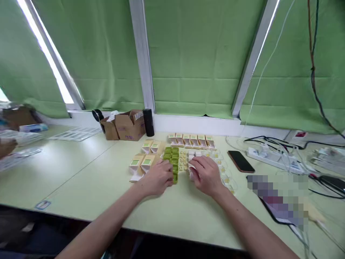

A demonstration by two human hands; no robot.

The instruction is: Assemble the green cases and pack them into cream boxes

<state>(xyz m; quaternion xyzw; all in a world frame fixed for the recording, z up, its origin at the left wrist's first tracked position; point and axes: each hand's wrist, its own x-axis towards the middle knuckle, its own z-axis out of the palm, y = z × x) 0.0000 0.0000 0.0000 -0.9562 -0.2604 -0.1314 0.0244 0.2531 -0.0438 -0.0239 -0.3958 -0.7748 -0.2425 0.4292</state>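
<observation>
My left hand rests with curled fingers against the near end of the small square green containers, which stand in two columns. Its fingertips close on a container there and partly cover it. To the right, my right hand is bent in a pinch at the small white pieces; its thumb and fingers touch one, mostly hidden. Between the hands lie several tiny pale-yellow pieces in rows. Clear round cups with yellow contents sit beside my right hand. Cream cartons with green labels stand left of the containers.
Another row of cream cartons stands behind. At the back are cardboard boxes and a black cylinder. A phone, a power strip and tangled cables lie right. Another person's hand shows far left.
</observation>
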